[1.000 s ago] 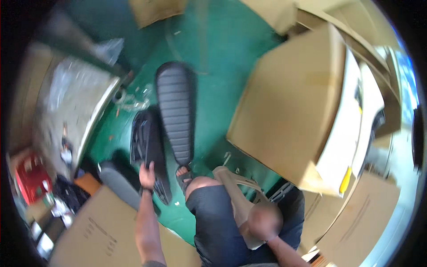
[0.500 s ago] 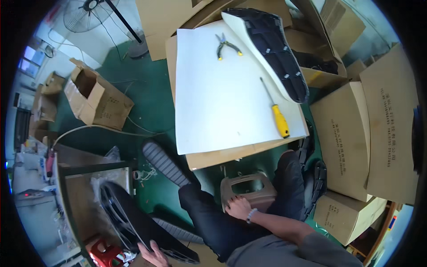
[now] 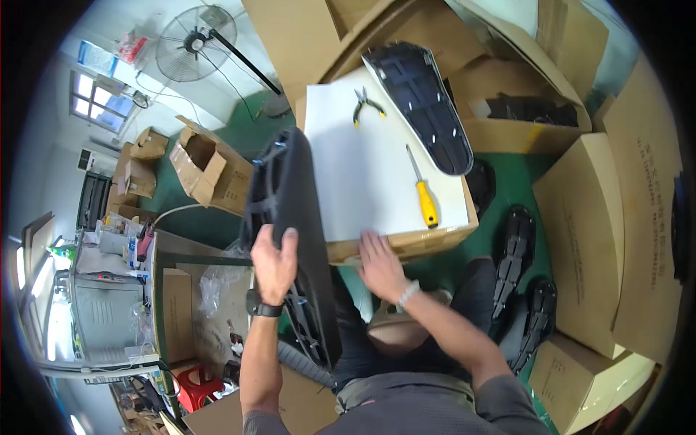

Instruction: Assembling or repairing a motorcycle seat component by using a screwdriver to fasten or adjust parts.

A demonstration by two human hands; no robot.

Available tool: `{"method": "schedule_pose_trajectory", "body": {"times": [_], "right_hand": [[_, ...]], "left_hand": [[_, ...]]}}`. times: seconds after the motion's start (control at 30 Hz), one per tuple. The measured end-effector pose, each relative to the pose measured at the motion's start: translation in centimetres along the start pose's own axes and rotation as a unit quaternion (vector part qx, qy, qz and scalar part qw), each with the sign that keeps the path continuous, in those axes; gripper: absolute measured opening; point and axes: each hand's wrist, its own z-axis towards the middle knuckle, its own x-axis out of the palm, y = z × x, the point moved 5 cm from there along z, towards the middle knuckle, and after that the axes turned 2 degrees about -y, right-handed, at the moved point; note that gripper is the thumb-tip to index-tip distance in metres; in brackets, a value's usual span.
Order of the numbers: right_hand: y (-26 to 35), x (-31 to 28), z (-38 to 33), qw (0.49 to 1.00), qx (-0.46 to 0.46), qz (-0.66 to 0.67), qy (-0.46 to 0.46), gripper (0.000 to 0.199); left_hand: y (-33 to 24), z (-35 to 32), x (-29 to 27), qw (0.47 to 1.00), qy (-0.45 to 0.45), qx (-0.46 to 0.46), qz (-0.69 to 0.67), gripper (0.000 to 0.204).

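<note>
My left hand (image 3: 274, 264) is closed round the edge of a long black moulded panel (image 3: 308, 217). The panel stands nearly upright at the left side of a white sheet (image 3: 355, 185), its ribbed, clipped side turned left. My right hand (image 3: 380, 268) lies with fingers stretched over the near edge of the cardboard box (image 3: 435, 243) under the sheet. Upon the sheet are pliers (image 3: 367, 106) with black and yellow handles and a yellow-handled screwdriver (image 3: 424, 192). Another long black panel with a white rim (image 3: 420, 101) lies at the far right of it.
Big cardboard cartons (image 3: 580, 225) stand to the right, beside black ribbed panels (image 3: 515, 254) on the green floor. An open carton (image 3: 515, 130) sits behind the work surface. At left are a bench frame (image 3: 203, 259), a red stool (image 3: 197, 388) and a standing fan (image 3: 196, 43).
My left hand has lifted the black panel from low on the left to beside the white sheet. My right hand has left the brown stool and now touches the box edge.
</note>
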Motion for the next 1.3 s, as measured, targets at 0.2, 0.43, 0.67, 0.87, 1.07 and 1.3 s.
{"method": "schedule_pose_trajectory", "body": {"times": [0.2, 0.43, 0.67, 0.87, 1.07, 1.3], "right_hand": [[0.3, 2.1, -12.4, 0.962, 0.147, 0.231, -0.01, 0.033], [0.8, 5.8, -13.6, 0.65, 0.371, 0.663, -0.001, 0.068], [1.0, 3.4, -12.2, 0.68, 0.325, 0.657, -0.005, 0.079], [1.4, 3.5, -12.5, 0.694, 0.337, 0.636, 0.013, 0.074], [2.1, 1.2, -13.0, 0.7, 0.337, 0.624, 0.087, 0.066], [-5.3, -5.2, -9.4, 0.912, 0.282, 0.252, -0.162, 0.031]], "left_hand": [[-2.8, 3.4, 7.2, 0.99, -0.036, 0.068, 0.121, 0.03], [0.2, 5.4, 13.7, 0.985, 0.08, 0.003, 0.154, 0.061], [8.4, -10.8, 5.6, 0.972, -0.075, -0.148, -0.168, 0.049], [11.3, -25.8, 13.8, 0.667, 0.163, -0.398, -0.608, 0.068], [10.9, -26.4, 14.1, 0.651, 0.17, -0.429, -0.602, 0.058], [12.4, -26.5, 14.8, 0.647, 0.167, -0.442, -0.599, 0.06]]}}
